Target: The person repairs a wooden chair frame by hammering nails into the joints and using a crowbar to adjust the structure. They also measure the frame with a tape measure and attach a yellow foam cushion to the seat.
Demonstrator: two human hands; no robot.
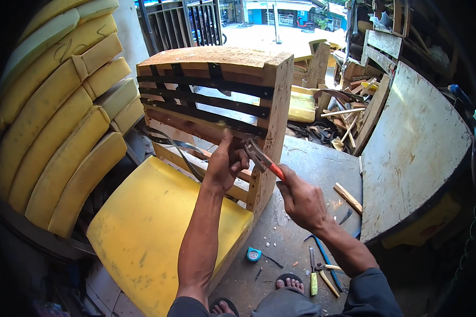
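My right hand (pixel 304 201) is wrapped round the red handle of a hammer (pixel 256 154). The hammer's metal head is beside the curled fingers of my left hand (pixel 226 165), close to the right post of a wooden chair frame (pixel 278 100). My left thumb points up, and whatever those closed fingers hold is too small to make out. Dark webbing straps (pixel 211 82) run across the backrest, crossed by short upright ones. A loose strap (pixel 181 153) hangs in a curve at the left. Below my left forearm lies a yellow foam seat (pixel 148 219).
Yellow foam pieces (pixel 53 127) are stacked along the left. On the floor are a teal tape measure (pixel 254 254), a yellow-handled tool (pixel 313 280), a blue bar (pixel 325 256), pincers (pixel 329 280) and a wood strip (pixel 348 197). A worn board (pixel 412 153) leans right, near scrap wood (pixel 349 113).
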